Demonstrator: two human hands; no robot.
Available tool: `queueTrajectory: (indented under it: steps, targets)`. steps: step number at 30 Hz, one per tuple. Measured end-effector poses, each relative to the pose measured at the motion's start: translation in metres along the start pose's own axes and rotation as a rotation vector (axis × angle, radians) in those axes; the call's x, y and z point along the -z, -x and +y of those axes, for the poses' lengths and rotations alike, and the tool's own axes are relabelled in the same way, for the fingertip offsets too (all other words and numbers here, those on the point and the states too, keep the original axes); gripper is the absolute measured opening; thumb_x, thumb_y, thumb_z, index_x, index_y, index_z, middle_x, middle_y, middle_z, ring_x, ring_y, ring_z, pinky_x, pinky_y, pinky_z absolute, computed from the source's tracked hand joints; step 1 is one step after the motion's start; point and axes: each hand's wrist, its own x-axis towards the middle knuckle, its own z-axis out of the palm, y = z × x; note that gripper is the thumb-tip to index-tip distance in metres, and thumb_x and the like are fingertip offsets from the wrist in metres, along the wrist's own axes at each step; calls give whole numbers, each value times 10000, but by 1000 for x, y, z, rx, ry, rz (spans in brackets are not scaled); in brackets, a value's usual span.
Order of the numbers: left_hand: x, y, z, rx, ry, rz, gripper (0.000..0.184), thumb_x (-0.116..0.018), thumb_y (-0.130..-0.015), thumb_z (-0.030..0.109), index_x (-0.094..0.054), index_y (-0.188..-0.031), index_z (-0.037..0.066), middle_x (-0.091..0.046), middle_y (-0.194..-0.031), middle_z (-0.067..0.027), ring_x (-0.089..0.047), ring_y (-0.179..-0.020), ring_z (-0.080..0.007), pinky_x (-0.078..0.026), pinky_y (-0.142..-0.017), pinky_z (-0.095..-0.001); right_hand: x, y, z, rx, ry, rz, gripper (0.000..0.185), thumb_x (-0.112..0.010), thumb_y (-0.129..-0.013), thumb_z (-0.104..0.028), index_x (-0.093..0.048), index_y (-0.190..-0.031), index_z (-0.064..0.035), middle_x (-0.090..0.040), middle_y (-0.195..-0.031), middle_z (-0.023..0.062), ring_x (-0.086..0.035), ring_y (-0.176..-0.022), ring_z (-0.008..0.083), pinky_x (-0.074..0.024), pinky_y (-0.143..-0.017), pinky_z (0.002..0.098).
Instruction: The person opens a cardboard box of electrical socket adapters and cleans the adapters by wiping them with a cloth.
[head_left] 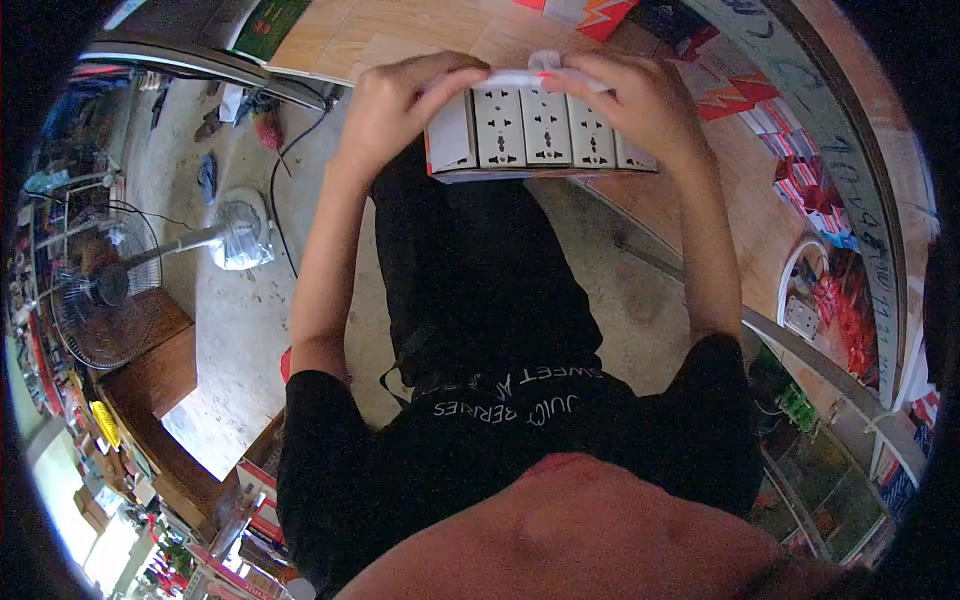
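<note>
An open cardboard box [455, 150] of white power sockets [547, 130] is in front of me, its several socket units side by side. Along its far edge runs a whitish, partly see-through strip [515, 78]; whether this is plastic wrap or a flap, I cannot tell. My left hand [395, 112] is closed over the far left part of that edge, thumb on the near side. My right hand [635, 108] grips the far right part the same way, its red-nailed fingers near the strip. Both hands' hidden fingertips lie behind the edge.
A standing fan [110, 285] with a bag-wrapped base is on the concrete floor to the left. Red and white boxes [785, 150] lie on the wood-patterned surface at right, near a round container [805, 285]. A metal frame [870, 200] curves along the right.
</note>
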Motion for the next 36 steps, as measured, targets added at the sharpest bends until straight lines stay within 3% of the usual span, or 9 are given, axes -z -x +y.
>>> queueTrajectory:
  steps: [5, 6, 7, 14, 17, 20, 26, 34, 36]
  targets:
    - [4, -34, -13, 287, 179, -3, 223, -575, -895, 229, -673, -1026, 79, -669, -1003, -68, -615, -873, -193, -479, -771, -316, 6, 9, 8, -81, -165, 656, 235, -602, -901, -195, -670, -1074, -52, -695, -981, 90, -632, -900, 132, -475, -816, 296]
    - [4, -43, -12, 397, 163, 39, 220, -564, -908, 194, -660, -1030, 37, -667, -1014, -74, -602, -929, -143, -458, -834, -290, 4, 14, 5, -72, -164, 657, 235, -602, -901, -195, -670, -1074, -52, -695, -981, 90, -632, -900, 132, -475, -816, 296]
    - [9, -55, -8, 344, 293, 81, 346, -563, -922, 304, -619, -881, -34, -582, -715, -64, -525, -669, -128, -429, -609, -292, 1, 22, 0, -110, -146, 674, 221, -600, -893, -197, -655, -1038, -38, -680, -960, 126, -641, -866, 205, -486, -791, 324]
    - [-44, -64, -60, 279, 122, 476, 300, -619, -900, 233, -523, -1012, -29, -600, -858, -169, -585, -772, -265, -478, -693, -359, -59, 68, 46, 25, 110, 401, 167, -645, -822, -120, -634, -949, -13, -634, -1070, 148, -597, -998, 297, -486, -826, 397]
    - [-44, -35, -80, 2, -288, 87, 330, -549, -904, 278, -607, -1179, 106, -539, -1278, -110, -438, -1226, -286, -335, -1012, -443, -62, 82, 40, -86, -46, 452, 229, -665, -812, -137, -611, -1004, -23, -613, -1117, 138, -563, -1048, 298, -470, -848, 411]
    - [-51, -7, -69, 124, -236, -197, 434, -603, -859, 320, -562, -1236, 110, -503, -1317, -156, -370, -1297, -338, -266, -1077, -469, -72, 81, 23, -236, -226, 487, 351, -698, -787, -156, -570, -1092, -40, -592, -1159, 124, -555, -1039, 292, -450, -864, 407]
    - [-29, 25, 13, 203, -132, -113, 573, -643, -816, 365, -496, -1308, 112, -380, -1413, -195, -261, -1366, -336, -214, -1095, -516, -75, 79, 23, -473, -237, 661, 431, -701, -763, -118, -524, -1147, -38, -582, -1166, 128, -565, -1008, 278, -456, -824, 365]
    - [13, 47, 8, 317, 275, -105, 606, -553, -715, 3, -492, -1310, 99, -325, -1460, -145, -231, -1384, -327, -207, -1117, -466, -63, 109, 80, -482, -348, 868, 254, -638, -846, -130, -519, -1032, -5, -604, -1089, 117, -569, -987, 220, -431, -879, 331]
    - [6, 57, 2, 241, -153, -38, 653, -485, -710, -63, -457, -1341, 102, -356, -1441, -151, -246, -1377, -330, -211, -1124, -410, -80, 118, 96, -567, -208, 800, 336, -605, -833, -99, -516, -1138, 8, -601, -1091, 135, -596, -967, 272, -460, -843, 365]
